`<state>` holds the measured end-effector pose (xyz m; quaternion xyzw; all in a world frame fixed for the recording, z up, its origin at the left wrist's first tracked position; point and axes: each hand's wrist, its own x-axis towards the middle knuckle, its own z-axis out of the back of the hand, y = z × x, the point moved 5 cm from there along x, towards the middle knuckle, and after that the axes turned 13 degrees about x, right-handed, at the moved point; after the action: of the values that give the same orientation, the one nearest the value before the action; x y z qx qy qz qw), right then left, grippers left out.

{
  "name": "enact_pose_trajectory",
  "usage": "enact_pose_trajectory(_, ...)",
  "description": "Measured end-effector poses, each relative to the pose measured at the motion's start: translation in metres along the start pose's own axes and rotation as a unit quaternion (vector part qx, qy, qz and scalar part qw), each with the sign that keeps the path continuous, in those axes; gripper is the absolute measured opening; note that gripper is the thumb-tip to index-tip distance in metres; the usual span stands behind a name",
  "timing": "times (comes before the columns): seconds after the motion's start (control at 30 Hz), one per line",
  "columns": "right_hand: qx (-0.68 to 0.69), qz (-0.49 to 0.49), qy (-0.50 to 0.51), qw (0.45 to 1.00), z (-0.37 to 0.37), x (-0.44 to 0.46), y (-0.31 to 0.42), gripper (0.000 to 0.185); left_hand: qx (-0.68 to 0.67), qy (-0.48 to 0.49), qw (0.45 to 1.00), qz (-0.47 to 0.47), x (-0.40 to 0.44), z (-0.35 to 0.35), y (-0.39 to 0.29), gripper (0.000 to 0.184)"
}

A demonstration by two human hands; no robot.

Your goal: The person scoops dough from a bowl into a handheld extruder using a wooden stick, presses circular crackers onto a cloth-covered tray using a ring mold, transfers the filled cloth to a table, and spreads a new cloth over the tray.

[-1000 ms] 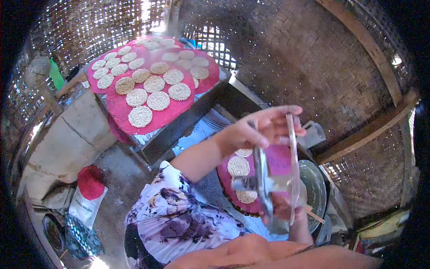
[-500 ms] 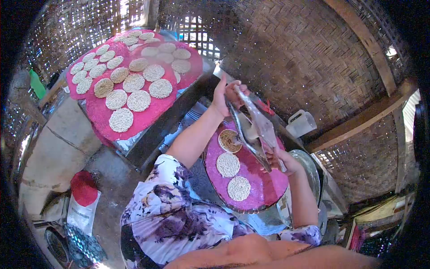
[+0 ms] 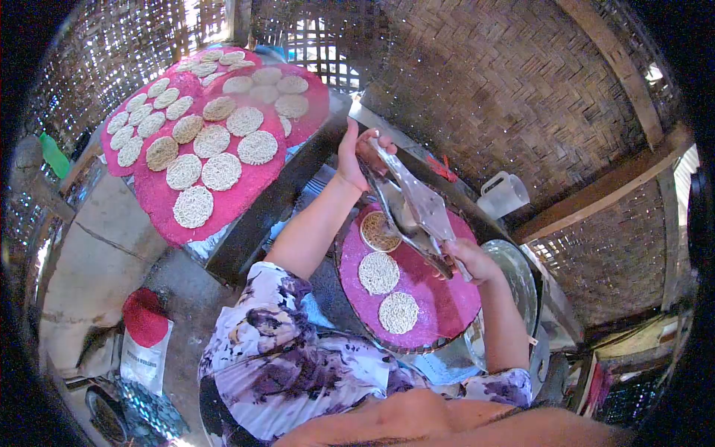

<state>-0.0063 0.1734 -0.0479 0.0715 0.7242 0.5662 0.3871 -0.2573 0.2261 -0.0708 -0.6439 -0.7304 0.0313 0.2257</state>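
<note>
Both my hands hold a long two-part hand press (image 3: 421,201), slanting above a round pink-covered tray (image 3: 439,324). My left hand (image 3: 361,158) is closed around its upper end, thumb pointing up. At the lower end, my right hand (image 3: 473,261) grips the handles. Something pale shows between the two halves. Beneath the press, a ring-rimmed round piece (image 3: 380,232) with a brownish inside lies on the tray, partly covered. Two white discs of thin strands, an upper disc (image 3: 379,273) and a lower disc (image 3: 398,312), lie below it.
Pink cloth-covered trays (image 3: 160,223) with several strand discs stand at the left. A clear plastic jug (image 3: 503,196) stands by the woven wall (image 3: 477,97). A large metal basin (image 3: 514,272) sits right of my tray. A red cloth-like item (image 3: 145,318) lies lower left.
The press has shifted slightly left, and its two halves look closer together at the lower end. My right hand has closed more around the handles. The view has turned a little.
</note>
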Motion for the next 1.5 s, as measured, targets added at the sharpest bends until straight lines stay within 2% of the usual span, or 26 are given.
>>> enact_pose_trajectory(0.1, -0.037, 0.004, -0.058, 0.998, 0.009, -0.009, -0.004, 0.043, -0.009, -0.001, 1.000, 0.012, -0.001, -0.005, 0.010, 0.048)
enact_pose_trajectory(0.2, -0.011, -0.049, -0.014, 0.999, 0.029, -0.021, -0.029, 0.049, -0.049, 0.052, 0.997, 0.032, -0.008, -0.017, 0.019, 0.054)
enact_pose_trajectory(0.3, -0.051, 0.129, -0.067, 0.988, 0.001, -0.047, 0.010, 0.064, 0.059, -0.019, 0.997, 0.037, -0.018, -0.059, 0.003, 0.070)
enact_pose_trajectory(0.33, -0.038, 0.153, -0.081, 0.984, -0.008, -0.053, 0.023, 0.074, 0.061, 0.071, 0.995, 0.037, -0.015, -0.062, 0.001, 0.086)
enact_pose_trajectory(0.37, -0.024, 0.184, -0.089, 0.979, -0.012, -0.050, 0.025, 0.076, 0.017, 0.176, 0.982, 0.064, -0.009, -0.045, 0.007, 0.086)
enact_pose_trajectory(0.4, -0.009, 0.217, -0.099, 0.971, -0.015, -0.047, 0.027, 0.079, 0.199, 0.202, 0.959, 0.026, -0.021, -0.054, 0.003, 0.079)
enact_pose_trajectory(0.43, -0.024, 0.226, -0.081, 0.971, -0.019, -0.044, 0.032, 0.083, 0.374, 0.225, 0.899, -0.015, -0.036, -0.067, 0.004, 0.074)
enact_pose_trajectory(0.47, -0.038, 0.234, -0.064, 0.969, -0.023, -0.040, 0.036, 0.088, 0.523, 0.191, 0.827, -0.081, -0.048, -0.070, 0.009, 0.069)
enact_pose_trajectory(0.53, -0.064, 0.276, -0.055, 0.957, -0.042, -0.030, 0.044, 0.097, 0.761, 0.107, 0.605, -0.209, -0.076, -0.078, 0.020, 0.058)
enact_pose_trajectory(0.57, -0.077, 0.306, -0.064, 0.947, -0.053, -0.025, 0.048, 0.100, 0.649, 0.082, 0.734, -0.180, -0.078, -0.065, 0.022, 0.055)
enact_pose_trajectory(0.6, -0.056, 0.275, -0.002, 0.960, -0.054, -0.014, 0.042, 0.099, 0.518, 0.053, 0.842, -0.144, -0.081, -0.041, 0.023, 0.053)
enact_pose_trajectory(0.67, -0.016, 0.214, 0.122, 0.969, -0.050, 0.010, 0.029, 0.099, 0.644, -0.001, 0.745, -0.173, -0.096, -0.015, 0.008, 0.046)
enact_pose_trajectory(0.7, 0.009, 0.198, 0.057, 0.978, -0.048, 0.014, 0.030, 0.079, 0.845, -0.020, 0.484, -0.228, -0.107, -0.012, -0.002, 0.042)
enact_pose_trajectory(0.73, -0.075, 0.194, -0.053, 0.977, -0.036, 0.027, 0.022, 0.065, 0.550, -0.088, 0.818, -0.142, -0.110, 0.013, -0.008, 0.040)
enact_pose_trajectory(0.77, -0.156, 0.185, -0.161, 0.957, -0.019, 0.041, 0.009, 0.052, 0.142, -0.141, 0.980, -0.020, -0.117, 0.037, 0.003, 0.038)
enact_pose_trajectory(0.8, -0.233, 0.176, -0.201, 0.935, -0.011, 0.050, 0.000, 0.046, 0.569, -0.062, 0.812, -0.113, -0.131, 0.042, -0.009, 0.037)
enact_pose_trajectory(0.83, -0.310, 0.165, -0.238, 0.906, -0.003, 0.058, -0.007, 0.041, 0.867, 0.033, 0.462, -0.183, -0.147, 0.048, -0.010, 0.037)
enact_pose_trajectory(0.87, -0.384, 0.153, -0.273, 0.868, 0.003, 0.064, -0.011, 0.037, 0.633, -0.040, 0.770, -0.063, -0.161, 0.092, -0.020, 0.042)
enact_pose_trajectory(0.9, -0.396, 0.145, -0.282, 0.862, 0.007, 0.070, -0.016, 0.035, 0.262, -0.177, 0.948, -0.039, -0.181, 0.137, -0.028, 0.046)
enact_pose_trajectory(0.97, -0.420, 0.129, -0.298, 0.848, 0.010, 0.080, -0.022, 0.031, 0.166, -0.042, 0.985, 0.012, -0.181, 0.084, -0.031, 0.048)
enact_pose_trajectory(1.03, -0.420, 0.113, -0.295, 0.851, 0.008, 0.083, -0.023, 0.031, 0.062, 0.092, 0.992, 0.060, -0.188, 0.006, -0.041, 0.049)
enact_pose_trajectory(1.1, -0.428, 0.099, -0.289, 0.851, 0.006, 0.086, -0.020, 0.030, -0.013, 0.139, 0.987, 0.081, -0.194, 0.003, -0.047, 0.049)
enact_pose_trajectory(1.17, -0.442, 0.084, -0.281, 0.848, 0.003, 0.087, -0.018, 0.029, -0.010, 0.061, 0.997, 0.041, -0.200, 0.069, -0.044, 0.048)
enact_pose_trajectory(1.23, -0.480, 0.095, -0.285, 0.824, -0.001, 0.088, -0.017, 0.028, 0.104, -0.104, 0.987, -0.069, -0.201, 0.116, -0.032, 0.047)
enact_pose_trajectory(1.33, -0.484, 0.127, -0.291, 0.815, -0.006, 0.079, -0.009, 0.028, 0.187, -0.145, 0.963, -0.132, -0.204, 0.109, -0.032, 0.046)
enact_pose_trajectory(1.5, -0.437, 0.191, -0.332, 0.814, 0.015, 0.026, 0.008, 0.027, 0.216, -0.106, 0.965, -0.108, -0.201, 0.086, -0.044, 0.046)
